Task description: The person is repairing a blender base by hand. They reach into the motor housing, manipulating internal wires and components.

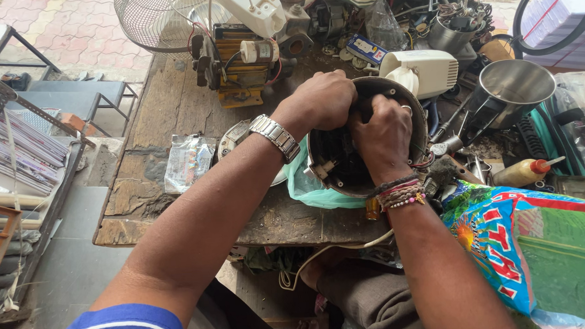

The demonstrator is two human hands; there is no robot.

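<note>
While I lean over the wooden bench (172,110), both my hands work inside a round dark motor housing (336,176): left hand (326,100) curled closed on its rim, right hand (383,134) fingers tucked inside, hidden. Loosening parts, I judge; steadying comes next.

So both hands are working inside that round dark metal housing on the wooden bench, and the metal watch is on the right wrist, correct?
Not quite. The head view shows the metal watch on the left wrist; the right wrist wears beaded bracelets. Left hand and right hand are both in the round dark metal housing on the wooden bench.
</note>
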